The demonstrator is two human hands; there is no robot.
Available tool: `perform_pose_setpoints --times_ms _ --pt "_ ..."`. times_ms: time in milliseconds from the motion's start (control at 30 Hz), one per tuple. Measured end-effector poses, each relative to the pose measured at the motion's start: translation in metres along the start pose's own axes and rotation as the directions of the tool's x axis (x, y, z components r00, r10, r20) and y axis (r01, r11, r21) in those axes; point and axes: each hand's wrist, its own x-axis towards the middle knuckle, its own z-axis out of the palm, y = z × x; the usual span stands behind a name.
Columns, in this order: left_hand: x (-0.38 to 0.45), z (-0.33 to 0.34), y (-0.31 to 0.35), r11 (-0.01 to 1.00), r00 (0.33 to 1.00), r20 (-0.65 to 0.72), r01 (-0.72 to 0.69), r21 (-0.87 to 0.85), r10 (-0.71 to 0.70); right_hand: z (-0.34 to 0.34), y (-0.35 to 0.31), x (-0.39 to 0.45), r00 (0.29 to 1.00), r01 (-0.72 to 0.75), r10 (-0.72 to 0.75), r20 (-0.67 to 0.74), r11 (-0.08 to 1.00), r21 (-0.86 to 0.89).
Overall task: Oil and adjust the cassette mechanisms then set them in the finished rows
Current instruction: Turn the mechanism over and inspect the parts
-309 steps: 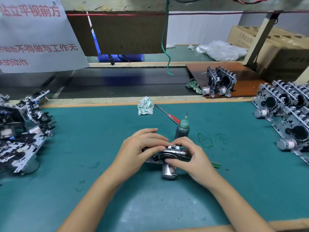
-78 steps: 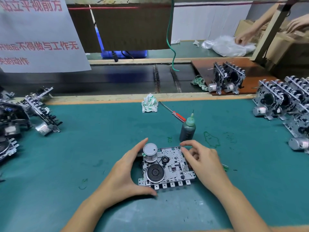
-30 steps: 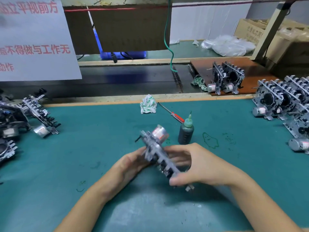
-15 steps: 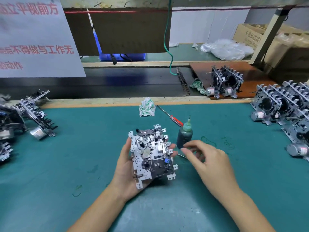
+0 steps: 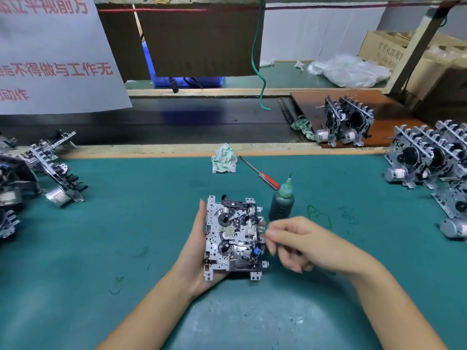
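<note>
- Left hand cupped under and around cassette mechanism, thumb along its 9 o'clock edge, fingertips showing past its 3 o'clock edge; held above green mat, geared face turned up toward camera.
- Right hand at 3 o'clock of mechanism, fingers loosely curled, thumb and forefinger drawn close together near its edge; whether anything was pinched between them could not be told, motion blur there.
- Dark oil bottle with green needle tip stood upright on mat at 1 o'clock of mechanism, just beyond right hand.
- Red-handled screwdriver lay flat at 12 o'clock of bottle, near crumpled rag by mat's far edge.
- Finished rows of mechanisms stood on edge at 3 o'clock side of mat, well apart from hands.
- Two more mechanisms stood upright on brown board at 1 o'clock, past mat edge, beside black conveyor belt.
- Loose heap of mechanisms lay at 9 o'clock edge of mat.
- White sign with red characters hung at 11 o'clock; green cord hung at 12 o'clock.
</note>
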Motion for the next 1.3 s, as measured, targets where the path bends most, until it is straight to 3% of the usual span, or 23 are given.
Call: perform_pose_setpoints --times_ms 200,367,900,1300 --pt "0.001 0.001 0.001 0.997 0.997 -0.023 0.071 0.014 -0.071 0.000 0.004 0.002 0.989 -0.141 0.133 0.059 0.978 0.152" --pt "0.004 -0.003 0.000 0.994 0.994 -0.040 0.102 0.029 -0.101 0.008 0.010 0.001 0.979 -0.191 0.185 0.088 0.979 0.069" --pt "0.004 0.000 0.001 0.990 0.990 -0.082 0.117 0.074 -0.111 0.013 0.012 -0.002 0.983 -0.174 0.170 0.071 0.983 0.053" --pt "0.003 0.000 0.002 0.988 0.984 -0.134 0.127 0.086 -0.115 0.019 0.012 0.001 0.988 -0.153 0.150 -0.046 0.986 -0.059"
